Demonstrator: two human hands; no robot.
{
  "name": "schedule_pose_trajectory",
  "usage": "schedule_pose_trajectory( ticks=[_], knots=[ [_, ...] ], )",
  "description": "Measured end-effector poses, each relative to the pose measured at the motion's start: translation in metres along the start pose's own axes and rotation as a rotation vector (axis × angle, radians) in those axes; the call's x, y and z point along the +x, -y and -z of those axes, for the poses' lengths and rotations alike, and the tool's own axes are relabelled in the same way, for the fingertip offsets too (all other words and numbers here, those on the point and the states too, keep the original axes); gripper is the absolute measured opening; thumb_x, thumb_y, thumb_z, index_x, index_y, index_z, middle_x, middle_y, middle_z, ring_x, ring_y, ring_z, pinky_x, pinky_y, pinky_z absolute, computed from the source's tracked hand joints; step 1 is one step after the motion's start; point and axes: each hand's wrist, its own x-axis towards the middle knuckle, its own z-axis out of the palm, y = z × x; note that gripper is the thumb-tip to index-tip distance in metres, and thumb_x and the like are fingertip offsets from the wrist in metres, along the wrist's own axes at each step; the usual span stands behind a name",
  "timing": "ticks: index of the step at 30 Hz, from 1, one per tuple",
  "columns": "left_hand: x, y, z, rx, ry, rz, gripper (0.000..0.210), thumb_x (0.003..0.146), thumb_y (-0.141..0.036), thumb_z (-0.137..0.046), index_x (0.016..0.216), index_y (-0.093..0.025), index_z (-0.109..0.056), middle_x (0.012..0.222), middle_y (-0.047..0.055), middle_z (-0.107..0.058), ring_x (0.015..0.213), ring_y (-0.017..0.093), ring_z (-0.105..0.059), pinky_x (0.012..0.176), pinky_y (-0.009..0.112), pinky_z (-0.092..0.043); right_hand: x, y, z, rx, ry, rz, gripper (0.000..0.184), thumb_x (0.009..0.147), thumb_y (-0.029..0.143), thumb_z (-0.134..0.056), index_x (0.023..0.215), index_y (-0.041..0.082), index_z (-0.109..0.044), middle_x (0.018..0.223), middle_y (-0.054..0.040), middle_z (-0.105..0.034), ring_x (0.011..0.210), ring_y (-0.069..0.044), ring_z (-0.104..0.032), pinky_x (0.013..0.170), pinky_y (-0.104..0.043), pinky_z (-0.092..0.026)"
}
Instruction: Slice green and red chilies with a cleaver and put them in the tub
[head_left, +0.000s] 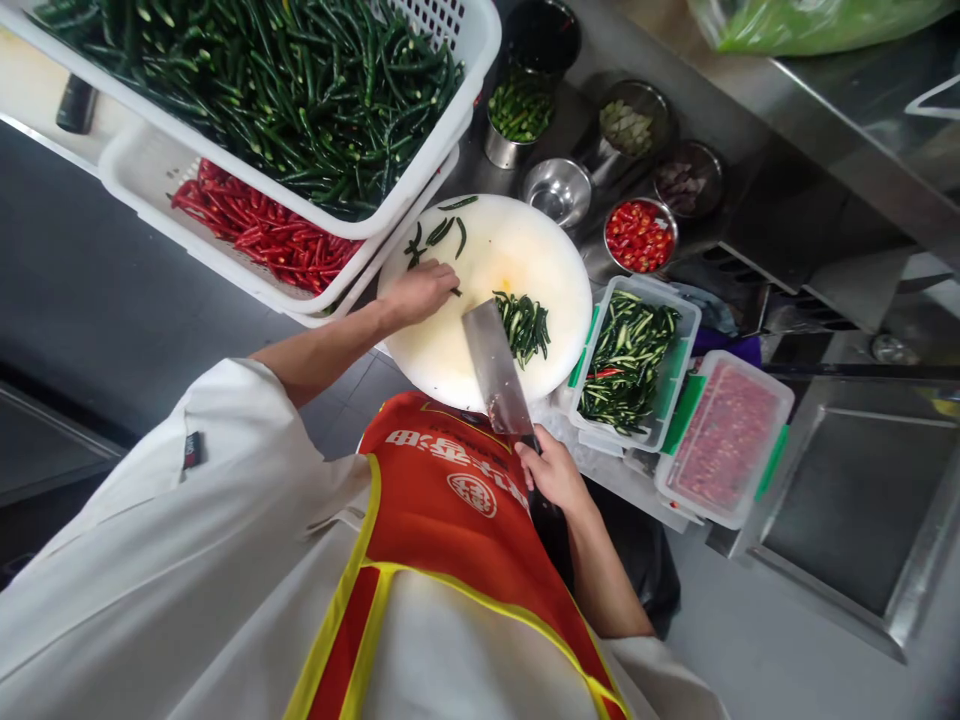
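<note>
White board point(427, 350), green peppers point(439, 232), steel cleaver point(495, 365) between our two hands.
Our left hand point(420, 293) pinches a pepper piece point(456, 291), mostly hidden, on the board's left half; our right hand point(553, 470) grips the cleaver's handle, the blade slanting over the board's near edge, beside a heap of pepper strips point(523, 328). We could nick the left fingertips if they stray under the blade, or scatter strips if the blade swings right; curved peppers may also roll. Left to right we count two white baskets point(484, 50), three separate loose peppers plus a cluster too tangled to count, one pepper piece in hand, one cleaver, one strip heap and two clear tubs point(681, 360).
</note>
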Motion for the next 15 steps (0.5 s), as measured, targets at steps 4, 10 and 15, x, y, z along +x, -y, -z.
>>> schedule_pose_trajectory(
  ticks=[4,10,15],
  knots=[
    [-0.036,-0.030,-0.017,-0.162,-0.007,-0.169,0.024,0.098,-0.029,-0.045,0.098,-0.016,-0.066,0.096,0.010,-0.066,0.090,0.021,-0.058,0.081,0.035,-0.048,0.005,0.003,0.001,0.030,-0.052,-0.022,0.021,0.091,0.046,-0.047,0.093,0.024,-0.047,0.051,0.0079,-0.054,0.041,-0.015,-0.054,0.049,-0.027,-0.044],
    [-0.061,-0.038,-0.028,-0.228,-0.004,-0.251,0.027,0.100,-0.027,-0.043,0.101,-0.018,-0.068,0.100,0.009,-0.069,0.095,0.019,-0.059,0.088,0.034,-0.049,0.000,0.023,-0.004,-0.106,0.034,0.025,0.019,0.092,0.042,-0.045,0.097,0.025,-0.052,0.046,0.0082,-0.052,0.041,-0.017,-0.056,0.052,-0.028,-0.044],
    [-0.060,-0.036,-0.028,-0.200,-0.023,-0.313,0.028,0.100,-0.025,-0.042,0.100,-0.018,-0.069,0.102,0.009,-0.070,0.098,0.018,-0.061,0.091,0.034,-0.050,-0.020,0.037,0.012,-0.171,0.102,0.008,0.018,0.093,0.042,-0.044,0.094,0.025,-0.051,0.049,0.0075,-0.055,0.042,-0.017,-0.056,0.051,-0.027,-0.043]
  ],
)
